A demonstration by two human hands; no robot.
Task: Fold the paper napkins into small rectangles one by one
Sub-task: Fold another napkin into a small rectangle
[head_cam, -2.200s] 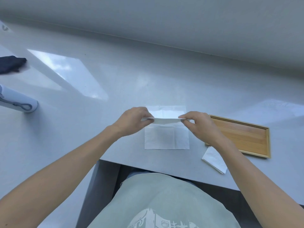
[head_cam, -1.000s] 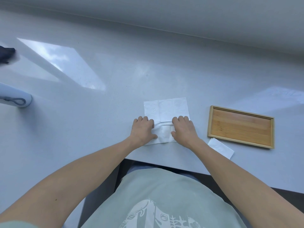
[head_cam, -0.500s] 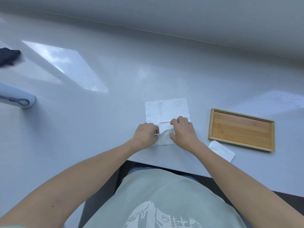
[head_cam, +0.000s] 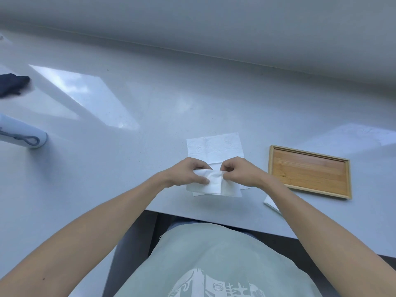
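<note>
So right at the centre of the frame both hands are pinching the same paper napkin (head_cam: 211, 183), lifted a bit off the tabletop (head_cam: 150, 125) at its top edge while the bottom part droops down onto the surface near the front edge. The left hand (head_cam: 188, 173) has its grip closed on the left end of the fold, thumb on top of the paper, and the right hand (head_cam: 240, 171) is closed on the right end with its fingertips curled in tight. Just behind them, a little higher in the frame, a flat napkin (head_cam: 215, 148) lies spread open, waiting its turn I guess. To the right sits a wooden tray (head_cam: 274, 168), empty as far as I can see, and below it a folded white napkin (head_cam: 271, 203) peeks out from behind the right forearm. What could go wrong — the paper looks thin and soft, so pulling the two ends apart too hard could tear it at the crease. Also the layers hanging underneath look offset, not lined up, so pressing down now would likely lock in a crooked rectangle. And the held napkin overlaps the spread one's near edge — dragging it could shift that one too.
</note>
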